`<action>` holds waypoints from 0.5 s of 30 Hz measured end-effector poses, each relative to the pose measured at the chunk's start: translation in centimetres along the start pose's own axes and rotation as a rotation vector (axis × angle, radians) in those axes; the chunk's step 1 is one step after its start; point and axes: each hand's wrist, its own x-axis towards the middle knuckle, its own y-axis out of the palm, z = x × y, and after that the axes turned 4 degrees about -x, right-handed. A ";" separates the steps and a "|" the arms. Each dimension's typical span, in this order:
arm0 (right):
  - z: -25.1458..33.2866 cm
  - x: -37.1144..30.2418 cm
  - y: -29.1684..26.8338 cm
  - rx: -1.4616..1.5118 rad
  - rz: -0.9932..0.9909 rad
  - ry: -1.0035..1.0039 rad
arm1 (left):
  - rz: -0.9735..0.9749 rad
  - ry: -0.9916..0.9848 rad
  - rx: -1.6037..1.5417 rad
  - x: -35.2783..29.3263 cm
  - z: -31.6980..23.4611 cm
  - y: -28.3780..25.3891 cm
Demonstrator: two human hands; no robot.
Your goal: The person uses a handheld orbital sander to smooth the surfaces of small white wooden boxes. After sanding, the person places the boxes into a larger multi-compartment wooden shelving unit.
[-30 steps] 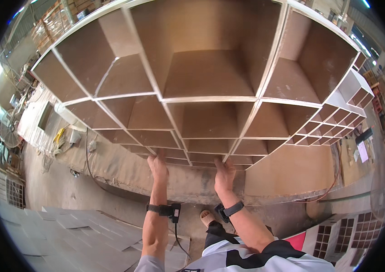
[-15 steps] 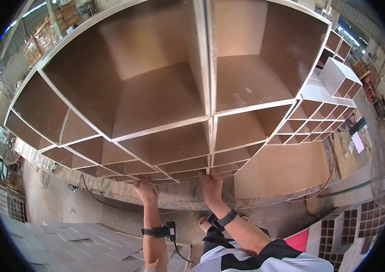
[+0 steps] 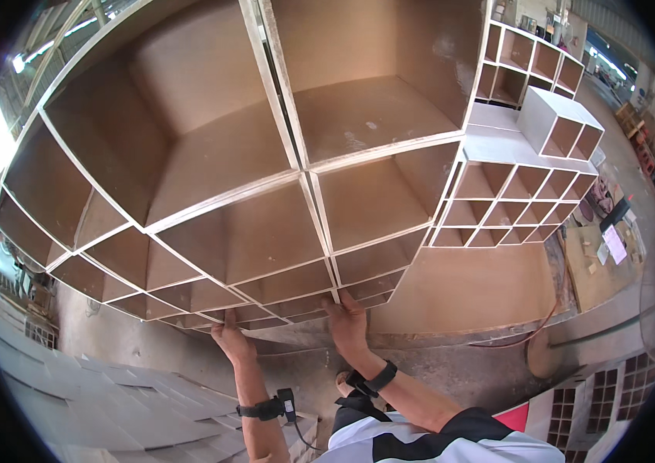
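A large shelf unit (image 3: 304, 171) of many square compartments, with whitish edges and brown insides, fills the upper left and middle. Its top half is made of two big bays beside each other, with a dark narrow gap between their uprights. My left hand (image 3: 235, 345) grips its near lower edge, the fingertips hooked into a small compartment. To the right, my right hand (image 3: 349, 328) closes round a thin upright at the same edge. Some fingers of both hands are hidden behind the boards. Black straps circle both wrists, and the left one carries a small box with a cable.
A brown worktable (image 3: 482, 289) extends under and right of the unit. On it stands a smaller white cubby unit (image 3: 509, 185) with a white box (image 3: 563, 127) on top. Grey-white panels (image 3: 123, 405) lie at lower left. A red hose (image 3: 532, 332) runs along the table's edge.
The large shelf unit has shifted left and toward me, with both hands still gripping it. Its lower left edge now covers the table edge that showed before. The view has moved slightly too.
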 end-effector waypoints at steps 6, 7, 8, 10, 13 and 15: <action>4.8 -2.2 -4.9 -0.023 0.007 0.066 | -0.001 0.014 0.092 -5.6 -1.3 2.3; 5.0 -2.3 -5.9 -0.033 -0.002 0.042 | 0.012 0.014 0.090 -6.4 -1.2 2.8; 5.6 -2.8 -7.2 -0.064 -0.005 0.030 | 0.021 0.009 0.093 -7.5 -1.2 3.3; 6.7 -3.9 -9.6 -0.125 -0.020 0.005 | 0.047 -0.002 0.098 -10.0 -1.3 4.3; 7.2 -5.7 -12.6 -0.010 -0.091 -0.093 | 0.107 0.007 0.056 -13.6 -1.4 5.6; 9.4 -7.2 -14.0 -0.073 -0.143 -0.103 | 0.149 -0.046 0.050 -14.6 -1.1 6.0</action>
